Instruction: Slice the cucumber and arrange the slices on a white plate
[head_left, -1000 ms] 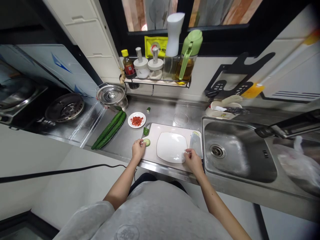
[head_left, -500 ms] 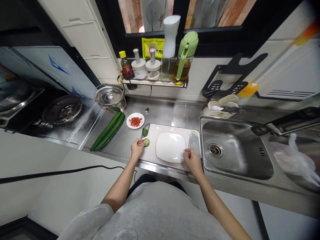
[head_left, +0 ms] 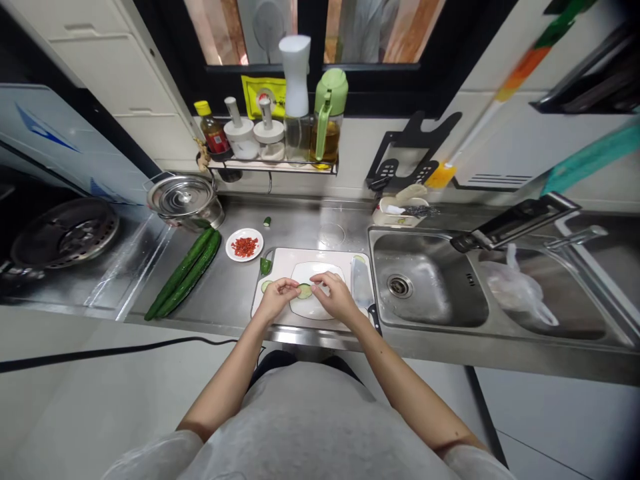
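Observation:
My left hand (head_left: 277,297) and my right hand (head_left: 335,297) are closed in pinches on opposite sides of a thin cucumber slice (head_left: 304,291). They hold it above a white plate (head_left: 314,309), which lies on a pale cutting board (head_left: 283,265). Left of the plate, another cucumber slice (head_left: 266,285) lies partly behind my left hand. A short cucumber piece (head_left: 265,267) rests at the board's upper left corner. On the board's right side lies a kitchen knife (head_left: 361,283), its black handle pointing toward me.
Two whole cucumbers (head_left: 185,275) lie at the left, beside a small plate (head_left: 230,251) of chopped red bits and a lidded steel pot (head_left: 187,200). A cucumber end (head_left: 267,221) sits behind. Right is a sink (head_left: 430,293); above, a condiment shelf (head_left: 275,165).
My left hand has moved right with a cucumber slice, from the board's left side to over the plate. My right hand has left the plate's right edge and joined it at the slice.

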### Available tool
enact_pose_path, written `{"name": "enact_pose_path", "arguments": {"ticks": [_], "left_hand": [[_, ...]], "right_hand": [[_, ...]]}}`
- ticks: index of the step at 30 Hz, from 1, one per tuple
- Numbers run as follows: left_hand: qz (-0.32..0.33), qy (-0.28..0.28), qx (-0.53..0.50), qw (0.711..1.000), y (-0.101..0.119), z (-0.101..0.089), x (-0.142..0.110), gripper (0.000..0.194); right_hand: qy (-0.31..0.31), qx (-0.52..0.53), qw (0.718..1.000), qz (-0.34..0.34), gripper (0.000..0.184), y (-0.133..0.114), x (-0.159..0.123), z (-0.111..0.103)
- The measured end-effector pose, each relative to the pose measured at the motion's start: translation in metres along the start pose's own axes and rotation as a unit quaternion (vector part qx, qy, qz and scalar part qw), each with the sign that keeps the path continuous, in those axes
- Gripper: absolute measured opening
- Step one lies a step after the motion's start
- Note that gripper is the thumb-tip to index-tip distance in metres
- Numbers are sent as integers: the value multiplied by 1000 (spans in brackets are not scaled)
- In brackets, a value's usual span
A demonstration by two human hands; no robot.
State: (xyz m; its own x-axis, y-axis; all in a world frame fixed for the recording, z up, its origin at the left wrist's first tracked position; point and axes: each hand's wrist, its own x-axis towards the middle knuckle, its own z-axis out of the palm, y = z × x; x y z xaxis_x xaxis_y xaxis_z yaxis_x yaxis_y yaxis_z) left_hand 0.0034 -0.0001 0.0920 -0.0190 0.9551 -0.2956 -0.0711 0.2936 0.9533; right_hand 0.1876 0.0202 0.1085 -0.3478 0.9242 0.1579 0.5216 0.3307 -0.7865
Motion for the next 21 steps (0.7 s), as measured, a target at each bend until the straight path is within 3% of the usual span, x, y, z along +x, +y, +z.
{"name": "enact_pose_path", "arguments": {"ticks": [7,11,13,17,21], "left_hand": [[13,-12,39,999,-2,11,-2,34],[3,29,29,999,-5,12,-4,37],[-51,26,20,998,-5,12,-6,43],[-186,-57,-44,980,-2,15,-8,55],[-257,-77,-133,954,-2,18,-4,46]], "right_hand": [[-29,-8,1000,9,12,7,-2,9],[-13,-6,1000,21,12,10,-6,10],[-2,-13,1000,15,13,9,-6,8],[2,-30,999,-21,14,5,-7,4],[-2,-33,998,-44,14,4,-9,3]]}}
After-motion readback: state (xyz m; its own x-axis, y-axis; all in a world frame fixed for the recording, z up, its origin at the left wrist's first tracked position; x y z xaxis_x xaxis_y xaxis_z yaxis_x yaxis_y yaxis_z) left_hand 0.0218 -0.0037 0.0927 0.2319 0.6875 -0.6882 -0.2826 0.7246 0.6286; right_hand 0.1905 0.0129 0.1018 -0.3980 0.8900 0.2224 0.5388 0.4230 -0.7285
